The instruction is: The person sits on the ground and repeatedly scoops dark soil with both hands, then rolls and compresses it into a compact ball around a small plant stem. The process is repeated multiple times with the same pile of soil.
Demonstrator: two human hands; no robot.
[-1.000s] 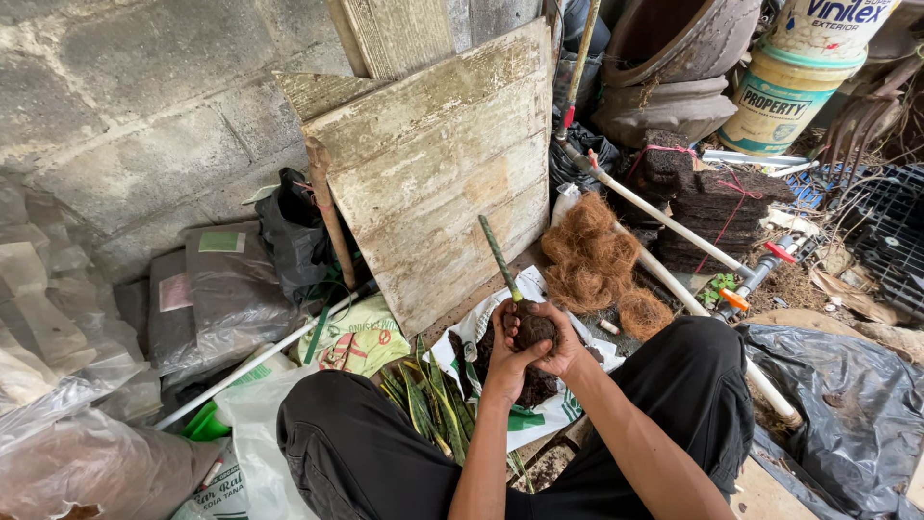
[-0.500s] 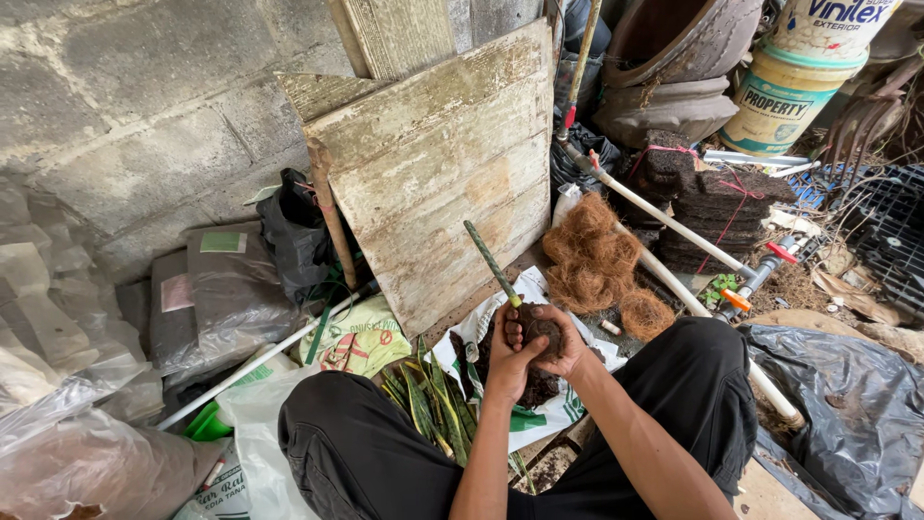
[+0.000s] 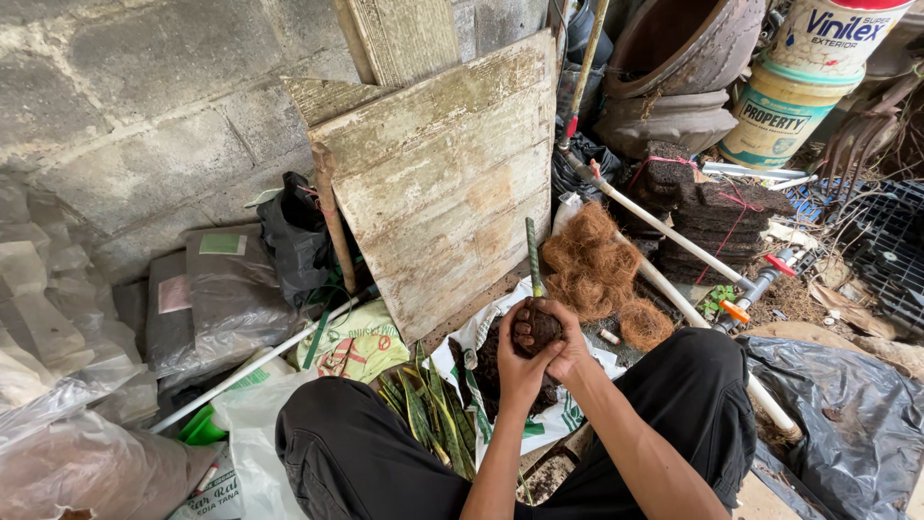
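Both my hands are cupped around a dark ball of soil (image 3: 540,328) with a narrow green leaf cutting (image 3: 531,255) standing upright out of it. My left hand (image 3: 516,371) grips the ball from the near side and below. My right hand (image 3: 568,344) wraps over it from the right, fingers pressed on the soil. Under the hands lies an open white sack (image 3: 549,421) holding more dark soil. A bunch of striped green leaf cuttings (image 3: 431,416) lies on the ground between my knees, left of the hands.
A weathered wooden board (image 3: 443,183) leans on the block wall. Brown coconut fibre (image 3: 597,274) lies right of the hands, beside white pipes (image 3: 674,236). Plastic bags (image 3: 221,299) sit at the left; buckets (image 3: 789,96) and clay pots (image 3: 674,48) at the upper right.
The leaf cutting has swung from leaning left to standing nearly upright. My hands have shifted their hold slightly on the soil ball.
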